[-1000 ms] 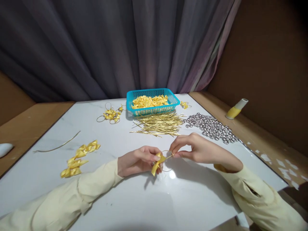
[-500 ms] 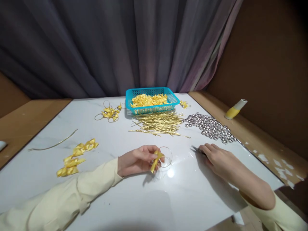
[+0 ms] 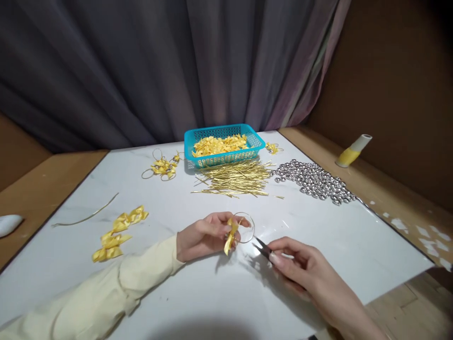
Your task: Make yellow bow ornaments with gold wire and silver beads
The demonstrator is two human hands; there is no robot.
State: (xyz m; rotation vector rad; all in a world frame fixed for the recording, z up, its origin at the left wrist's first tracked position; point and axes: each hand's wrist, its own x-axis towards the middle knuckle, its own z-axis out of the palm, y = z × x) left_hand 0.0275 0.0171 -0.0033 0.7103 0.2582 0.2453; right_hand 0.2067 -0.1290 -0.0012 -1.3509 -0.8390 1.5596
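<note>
My left hand (image 3: 211,234), in a cream sleeve, pinches a yellow ribbon bow (image 3: 231,235) near the middle of the table. A thin wire loop (image 3: 253,222) stands out from the bow to the right. My right hand (image 3: 302,267) is closed round a pair of small dark snips (image 3: 262,247), their two pointed tips apart and aimed at the loop. Those tips are close to the loop's lower right side; I cannot tell if they touch it. The handles are largely hidden by my fingers.
Behind my hands lie gold wire strips (image 3: 237,179) and a blue basket (image 3: 189,153) of yellow bows. Silver beads (image 3: 314,182) spread at the right. Loose bows (image 3: 111,243) and looped bows (image 3: 163,167) are at the left. A yellow-white tube (image 3: 352,152) stands on the right ledge.
My right hand has come left and nearer to me, turning over, and brings the snips beside the wire loop. My left hand keeps the bow in nearly the same place.
</note>
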